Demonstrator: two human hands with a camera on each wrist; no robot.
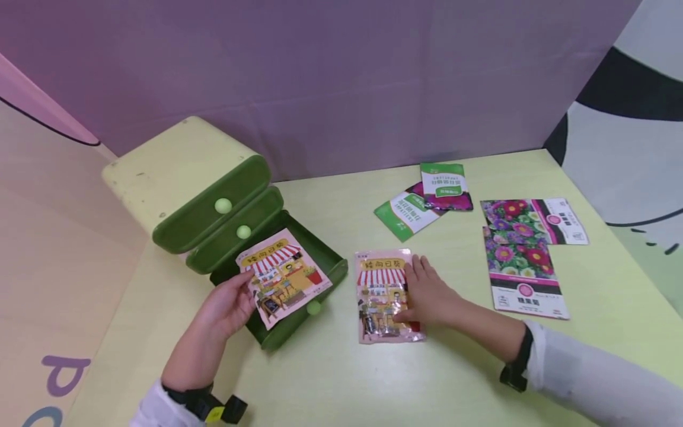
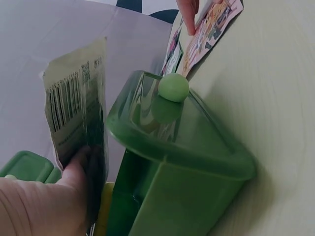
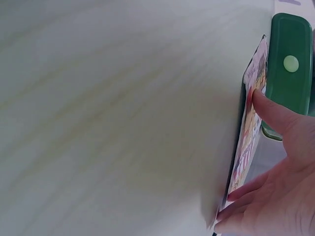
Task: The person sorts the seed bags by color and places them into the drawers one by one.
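Purple wall: stands at twelve o'clock, if the clock is centred on the pink packet lying on the table.
Table: pale, it carries everything here.
Drawer box: at ten o'clock; its bottom drawer is pulled out, toward nine.
Flowered packets: two, touching each other, between two and three o'clock.
Table packet: at the centre, picture side up.
Held packet: same print, at nine o'clock, tilted above the bottom drawer.
Left hand: pinches the held packet by its near left edge.
Right hand: fingers rather straight, spread at the table packet's right edge, thumb on its face; I cannot tell if it lifts.
Green-white packets: two, overlapping, near one o'clock.
Step in hand: in my judgement, placing the held packet into the drawer.
Next move: seems to call for lowering it flatter, so that its edges pass inside the drawer walls.
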